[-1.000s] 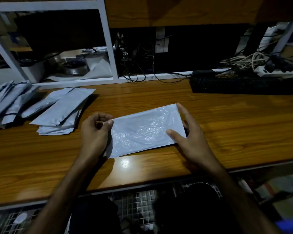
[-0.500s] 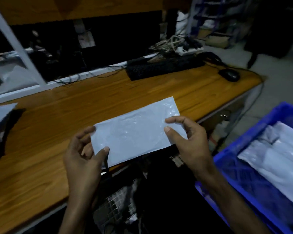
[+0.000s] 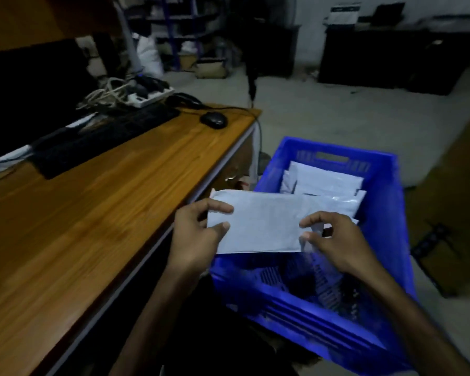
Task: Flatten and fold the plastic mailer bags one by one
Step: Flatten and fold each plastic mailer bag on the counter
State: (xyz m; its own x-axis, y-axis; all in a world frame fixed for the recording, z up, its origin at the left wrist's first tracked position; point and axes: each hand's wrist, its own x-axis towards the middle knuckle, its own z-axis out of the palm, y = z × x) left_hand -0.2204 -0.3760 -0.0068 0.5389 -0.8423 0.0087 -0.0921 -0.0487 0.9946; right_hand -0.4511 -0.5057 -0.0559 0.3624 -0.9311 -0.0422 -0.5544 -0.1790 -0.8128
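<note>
A flat white rectangular plastic mailer bag [image 3: 258,226] is pinched at its ends between the left hand [image 3: 198,234] and right hand [image 3: 334,240], above a blue plastic crate [image 3: 391,213] holding more white mailers [image 3: 326,183], with the wooden surface [image 3: 92,213] left of both hands.

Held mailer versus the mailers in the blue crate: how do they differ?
The held mailer is in the air, pinched by the left hand and right hand; the crate mailers lie untouched at the blue crate's far end. The held one shows whole; those overlap. All are pale and flat.
</note>
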